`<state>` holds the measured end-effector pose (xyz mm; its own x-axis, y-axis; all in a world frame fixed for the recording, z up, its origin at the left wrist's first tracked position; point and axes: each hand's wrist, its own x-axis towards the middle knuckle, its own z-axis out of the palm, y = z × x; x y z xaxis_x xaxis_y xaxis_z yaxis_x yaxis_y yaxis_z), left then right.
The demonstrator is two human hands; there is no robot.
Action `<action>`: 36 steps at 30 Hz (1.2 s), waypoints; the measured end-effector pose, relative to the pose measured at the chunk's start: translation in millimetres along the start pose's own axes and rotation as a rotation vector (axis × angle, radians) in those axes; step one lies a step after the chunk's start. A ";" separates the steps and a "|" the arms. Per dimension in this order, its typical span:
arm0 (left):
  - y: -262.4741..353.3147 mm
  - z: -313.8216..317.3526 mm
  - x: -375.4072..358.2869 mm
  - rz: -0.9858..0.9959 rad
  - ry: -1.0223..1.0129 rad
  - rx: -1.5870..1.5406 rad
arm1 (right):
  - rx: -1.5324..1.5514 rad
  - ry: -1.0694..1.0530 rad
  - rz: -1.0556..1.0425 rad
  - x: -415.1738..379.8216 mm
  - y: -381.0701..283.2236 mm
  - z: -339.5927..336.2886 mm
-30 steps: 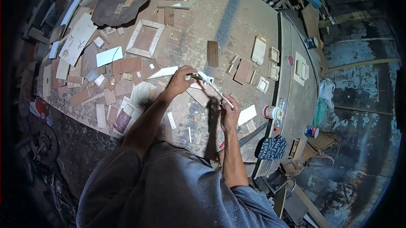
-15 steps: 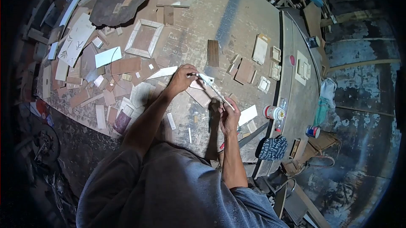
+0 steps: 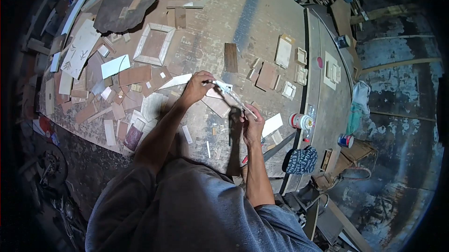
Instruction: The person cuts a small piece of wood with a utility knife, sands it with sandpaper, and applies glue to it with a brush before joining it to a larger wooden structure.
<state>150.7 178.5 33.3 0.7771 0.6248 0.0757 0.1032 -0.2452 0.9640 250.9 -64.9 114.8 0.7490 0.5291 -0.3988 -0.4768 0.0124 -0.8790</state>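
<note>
My right hand [image 3: 253, 126] is closed around the lower end of a thin pale wooden strip [image 3: 237, 102], which slants up and left over the bench. My left hand [image 3: 198, 88] is pinched at the strip's upper end, on a small slim object [image 3: 209, 82] too small to name. Under the hands lie a flat brown wood piece [image 3: 217, 106] and a long white wedge-shaped piece [image 3: 177, 81]. Right of my right hand rests a white rectangular piece [image 3: 272, 125].
Wood scraps crowd the bench's left side around a rectangular wooden frame [image 3: 154, 44]. A dark wood block [image 3: 230, 57] lies farther back. To the right are small framed pieces [image 3: 289, 90], a white jar [image 3: 300, 121], a dark lettered cloth item [image 3: 300, 160] and a small can [image 3: 345, 140].
The whole view has shifted slightly, with bench items appearing a little farther left and up. Both hands keep their grip, and the strip stays at nearly the same slant.
</note>
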 end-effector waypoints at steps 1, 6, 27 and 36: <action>2.4 -1.4 1.5 -0.012 -0.009 -0.007 | 0.011 0.026 -0.032 0.7 -2.4 -2.5; 26.4 -6.2 5.3 0.090 -0.062 0.187 | 0.012 0.046 -0.086 5.2 -12.5 -18.7; 54.9 3.2 28.0 0.190 -0.214 0.419 | 0.069 0.104 -0.096 0.6 -15.1 -30.1; 57.1 6.0 27.5 0.217 -0.219 0.453 | 0.066 0.100 -0.077 -1.5 -10.1 -32.0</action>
<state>181.8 177.2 88.9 0.9164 0.3671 0.1594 0.1452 -0.6761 0.7224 269.3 -93.0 115.9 0.8251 0.4373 -0.3578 -0.4429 0.1074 -0.8901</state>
